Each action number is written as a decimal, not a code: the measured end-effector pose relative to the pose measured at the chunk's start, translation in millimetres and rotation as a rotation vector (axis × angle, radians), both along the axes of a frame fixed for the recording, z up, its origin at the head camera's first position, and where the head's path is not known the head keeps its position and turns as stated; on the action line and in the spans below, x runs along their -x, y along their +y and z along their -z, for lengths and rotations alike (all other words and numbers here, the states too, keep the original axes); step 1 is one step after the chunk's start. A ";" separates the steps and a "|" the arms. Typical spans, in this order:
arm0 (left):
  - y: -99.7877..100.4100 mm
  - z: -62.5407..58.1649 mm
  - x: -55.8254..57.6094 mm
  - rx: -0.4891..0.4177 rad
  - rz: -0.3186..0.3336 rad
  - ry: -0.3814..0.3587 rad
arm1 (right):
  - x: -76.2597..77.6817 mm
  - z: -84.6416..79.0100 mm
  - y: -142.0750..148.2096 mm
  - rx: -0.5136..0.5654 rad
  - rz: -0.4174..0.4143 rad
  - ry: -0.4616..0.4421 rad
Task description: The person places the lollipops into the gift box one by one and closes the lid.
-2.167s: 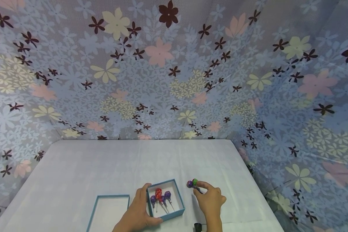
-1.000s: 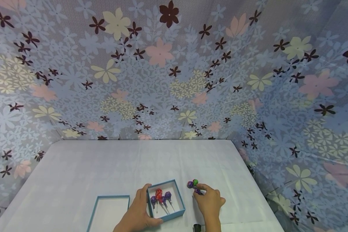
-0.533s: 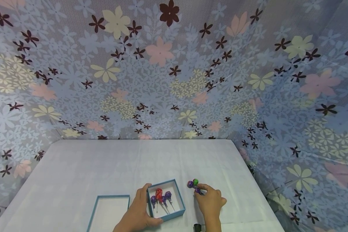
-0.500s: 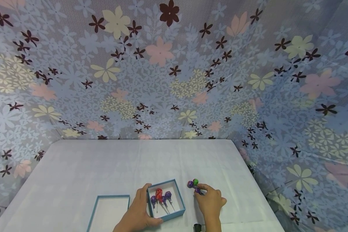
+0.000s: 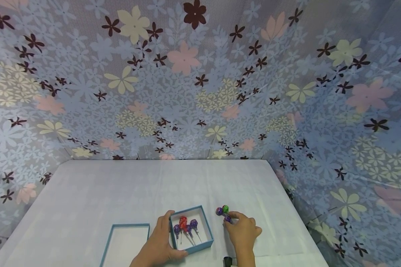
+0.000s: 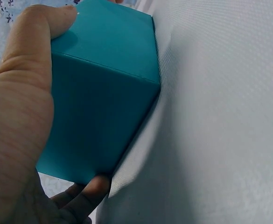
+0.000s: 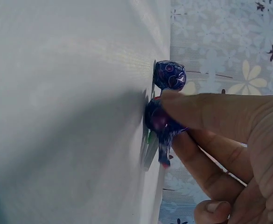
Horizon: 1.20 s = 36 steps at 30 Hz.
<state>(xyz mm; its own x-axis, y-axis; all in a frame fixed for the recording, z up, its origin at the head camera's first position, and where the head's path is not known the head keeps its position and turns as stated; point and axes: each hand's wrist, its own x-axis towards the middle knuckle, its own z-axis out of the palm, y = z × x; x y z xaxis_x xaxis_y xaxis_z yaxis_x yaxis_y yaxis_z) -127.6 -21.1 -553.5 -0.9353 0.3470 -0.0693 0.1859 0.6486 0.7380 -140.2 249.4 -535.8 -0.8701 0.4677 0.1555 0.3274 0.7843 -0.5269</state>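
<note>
My left hand grips a square blue box with a white inside, its thumb at the near side and fingers at the left and far side. The box's teal outer wall fills much of the left wrist view. Inside lie a red lollipop and several purple ones. To the right, my right hand pinches a purple-wrapped lollipop between thumb and finger, low over the table. Just beyond its fingertips lie a green lollipop and another purple lollipop.
A blue-rimmed white tray or lid lies left of my left hand, cut off by the lower edge. A black object stands near my right wrist. White cloth covers the table; flowered curtain hangs behind and at the sides.
At my right fingertips, the purple lollipop's head shows more than two seconds ago, and the fingers have shifted slightly. My left hand and the box stay put.
</note>
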 end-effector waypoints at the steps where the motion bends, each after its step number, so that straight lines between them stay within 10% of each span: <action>1: 0.0 -0.1 0.0 0.000 0.002 0.002 | -0.3 -0.3 -0.2 -0.004 -0.001 -0.002; 36: -0.4 0.1 1.4 0.003 0.016 0.004 | -5.6 10.6 8.3 0.074 0.005 0.013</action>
